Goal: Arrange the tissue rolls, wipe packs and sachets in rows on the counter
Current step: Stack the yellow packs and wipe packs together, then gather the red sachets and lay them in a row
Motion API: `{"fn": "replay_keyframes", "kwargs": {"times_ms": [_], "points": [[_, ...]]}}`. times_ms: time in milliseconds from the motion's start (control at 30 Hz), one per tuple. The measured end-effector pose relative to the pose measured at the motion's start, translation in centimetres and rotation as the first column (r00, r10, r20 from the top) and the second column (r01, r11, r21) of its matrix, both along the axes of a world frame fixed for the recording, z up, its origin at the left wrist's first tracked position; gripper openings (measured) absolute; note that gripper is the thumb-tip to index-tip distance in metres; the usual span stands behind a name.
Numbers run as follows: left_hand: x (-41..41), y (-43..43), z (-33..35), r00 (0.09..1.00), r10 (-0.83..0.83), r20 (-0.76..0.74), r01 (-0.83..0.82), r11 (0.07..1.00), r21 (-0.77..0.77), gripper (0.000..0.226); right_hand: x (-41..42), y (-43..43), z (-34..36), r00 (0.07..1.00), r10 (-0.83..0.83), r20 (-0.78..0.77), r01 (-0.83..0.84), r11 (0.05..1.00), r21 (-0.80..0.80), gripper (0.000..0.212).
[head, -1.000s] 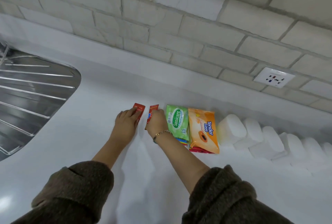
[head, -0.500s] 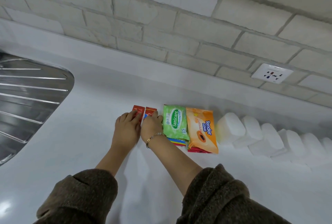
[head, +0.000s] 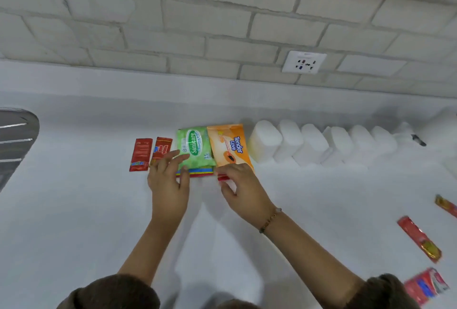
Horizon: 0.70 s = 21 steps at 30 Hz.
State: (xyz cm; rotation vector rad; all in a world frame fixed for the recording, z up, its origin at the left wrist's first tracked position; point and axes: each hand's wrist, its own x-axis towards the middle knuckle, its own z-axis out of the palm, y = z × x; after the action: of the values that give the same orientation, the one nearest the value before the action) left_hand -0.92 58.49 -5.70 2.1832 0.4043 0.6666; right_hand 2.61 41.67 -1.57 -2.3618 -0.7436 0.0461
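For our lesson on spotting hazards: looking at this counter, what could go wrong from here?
1. The left hand reaches over both the green pack and a red sachet; moving one may skew the other.
2. The orange pack sits on a red pack; the right hand tugging it could slide the stack into the rolls.

The white counter [head: 74, 209] holds one row by the wall: two red sachets [head: 141, 154] side by side, then a green wipe pack [head: 195, 146] and an orange wipe pack [head: 228, 145] touching each other, then a line of white tissue rolls [head: 314, 142]. The green one sits on top of a stripy pack [head: 195, 172]. Far off to the right lie a long red sachet [head: 419, 238], a sachet at the edge [head: 446, 206] and a red packet [head: 426, 286].
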Motion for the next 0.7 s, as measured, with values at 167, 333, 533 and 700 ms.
{"fn": "replay_keyframes", "kwargs": {"times_ms": [167, 333, 533, 700], "points": [[-0.4, -9.5, 1.4, 0.959, -0.283, -0.011, 0.283, 0.958, 0.055, 0.035, -2.3, -9.7, -0.7, 0.973, -0.232, -0.007, 0.231, 0.973, -0.013, 0.026], [0.5, -18.5, 1.7, 0.882, -0.468, -0.052, 0.47, 0.879, 0.078, 0.033, -3.3, -20.0, -1.0, 0.896, -0.444, -0.015, 0.444, 0.896, 0.004, 0.025], [0.9, -29.7, 1.9, 0.783, -0.611, -0.119, 0.621, 0.779, 0.085, 0.037, -3.9, -31.1, -1.0, 0.819, -0.572, -0.046, 0.573, 0.819, 0.01, 0.025], [1.0, -38.5, 1.3, 0.684, -0.706, -0.186, 0.726, 0.683, 0.08, 0.031, -3.8, -40.4, -2.0, 0.775, -0.626, -0.09, 0.627, 0.779, -0.017, 0.025]]}}
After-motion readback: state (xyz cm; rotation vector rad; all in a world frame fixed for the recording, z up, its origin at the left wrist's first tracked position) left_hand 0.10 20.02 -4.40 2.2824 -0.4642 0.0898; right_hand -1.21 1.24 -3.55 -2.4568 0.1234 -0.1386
